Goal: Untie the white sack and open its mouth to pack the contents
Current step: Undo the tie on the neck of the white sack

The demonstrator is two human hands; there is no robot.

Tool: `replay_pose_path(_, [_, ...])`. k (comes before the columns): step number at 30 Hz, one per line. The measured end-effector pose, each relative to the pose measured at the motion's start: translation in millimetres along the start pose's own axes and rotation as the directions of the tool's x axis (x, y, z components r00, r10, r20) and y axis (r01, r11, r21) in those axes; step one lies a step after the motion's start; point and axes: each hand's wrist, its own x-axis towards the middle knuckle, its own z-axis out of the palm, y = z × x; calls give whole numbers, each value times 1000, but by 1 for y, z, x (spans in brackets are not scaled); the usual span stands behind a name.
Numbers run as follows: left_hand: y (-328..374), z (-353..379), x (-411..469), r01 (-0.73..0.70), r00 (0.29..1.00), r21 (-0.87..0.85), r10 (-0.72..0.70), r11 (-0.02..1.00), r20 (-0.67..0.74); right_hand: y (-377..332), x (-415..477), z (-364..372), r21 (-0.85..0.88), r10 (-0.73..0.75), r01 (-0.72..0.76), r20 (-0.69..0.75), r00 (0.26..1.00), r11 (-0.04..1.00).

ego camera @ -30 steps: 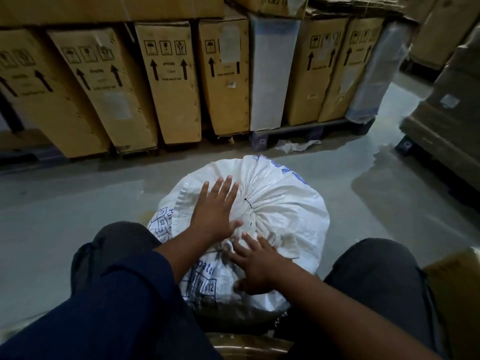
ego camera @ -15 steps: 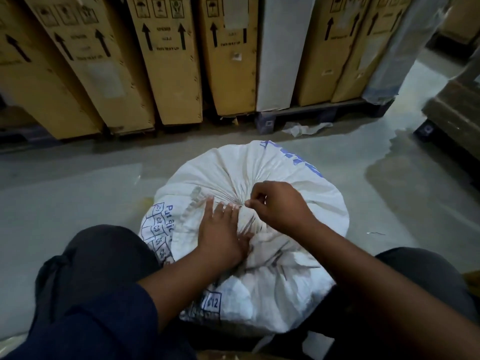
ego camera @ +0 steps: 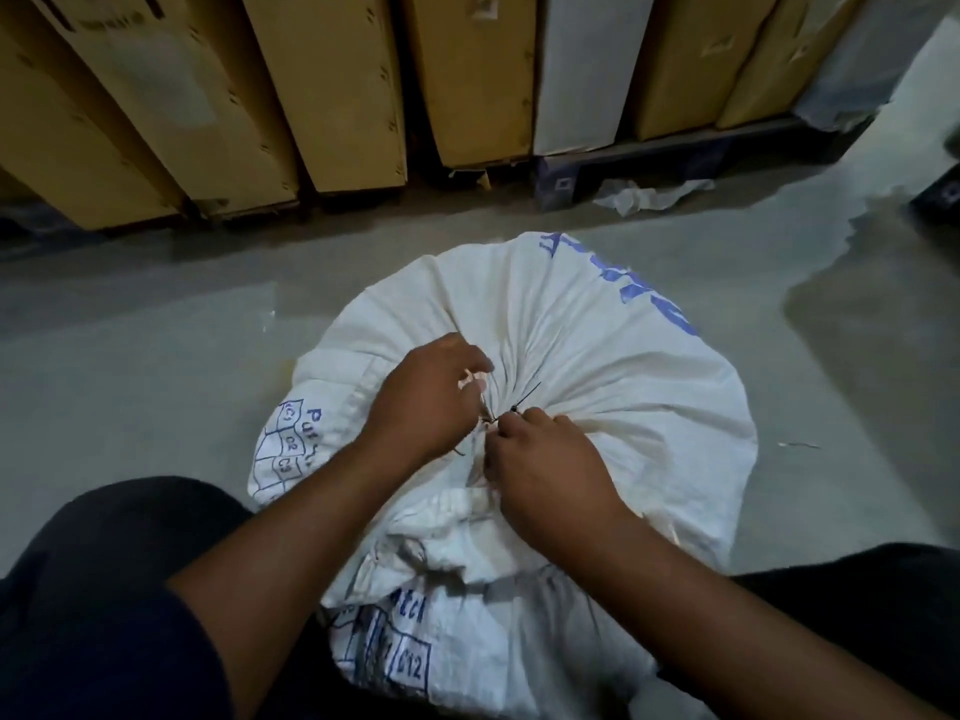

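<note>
Head view, left hand [ego camera: 421,402], right hand [ego camera: 545,470], fingers pinching tie [ego camera: 529,396] on white sack [ego camera: 597,345], cartons [ego camera: 332,85] behind.

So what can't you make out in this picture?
Head view:
- Contents of the white sack: hidden by its closed cloth.
- Knot of the dark tie: tiny, partly covered by left hand and right hand.
- Blue print: blurred, creased.
- Tops of the cartons: cut by top edge.

Both forearms forward, hands nearly touching. Left hand [ego camera: 426,402] pinches the sack [ego camera: 597,356]; right hand [ego camera: 545,465] pinches the black tie [ego camera: 521,406].
</note>
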Motion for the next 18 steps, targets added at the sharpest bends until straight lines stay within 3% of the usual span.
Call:
replay_pose_path(5, [-9,20,-5,-24,991,11,22,1000,132,-5,-5,-7,-27,25,-23,60,998,999])
replay_pose_path(11, [-9,26,-6,-28,999,-49,30,998,40,25,3,-29,132,50,-57,59,997,990])
replay_pose_path(14, [-7,30,-9,-50,999,-48,49,998,-19,44,13,-32,335,178,-138,-91,980,932])
replay_pose_path(16, [-5,31,-9,-69,997,-43,67,997,-47,53,21,-28,355,233,-138,-240,942,925])
replay_pose_path(18, [-5,33,-10,-61,996,-8,61,998,-68,59,27,-22,319,242,-148,-278,930,936])
